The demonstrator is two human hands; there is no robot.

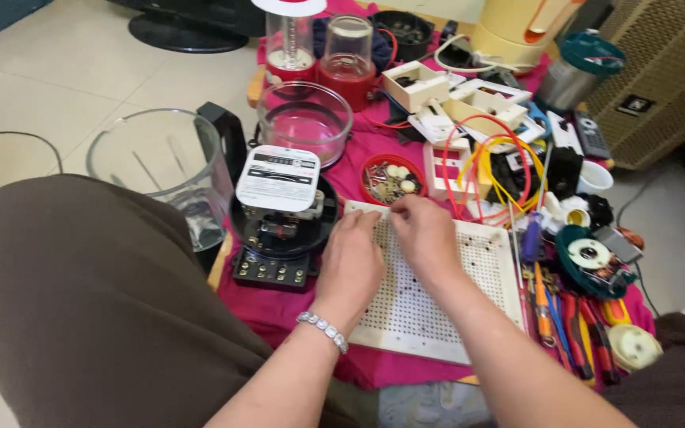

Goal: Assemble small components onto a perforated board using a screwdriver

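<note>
— On the pink cloth (295, 317), what is lying under the hands?

— A white perforated board (430, 305) is lying flat there, just right of the black electricity meter (279, 214). Both hands are resting on its far end. The left hand (350, 265), with a beaded bracelet (323, 329) at the wrist, is lying palm down with fingers curled loosely, grasping nothing that I can see. The right hand (426, 238) is pressing its bent fingertips together at the board's far edge; whether it is pinching anything I cannot tell.

— Which containers are standing about?

— Just beyond the fingers a small red round dish (390, 180) is holding a jumble of small metal bits and a few pale round pieces. Behind the meter a clear glass bowl (304, 119) is sitting with nothing visible inside. A large clear blender jug (160, 162) is standing at the left, off the cloth. Two clear jars on red bases (323, 59) are standing at the back.

— Any labels?

— The meter is carrying a white rounded faceplate (277, 178) with dark print on top. White switch boxes (438, 99) are lying at the back right, with red and yellow wires (501, 162) looping beside them.
</note>
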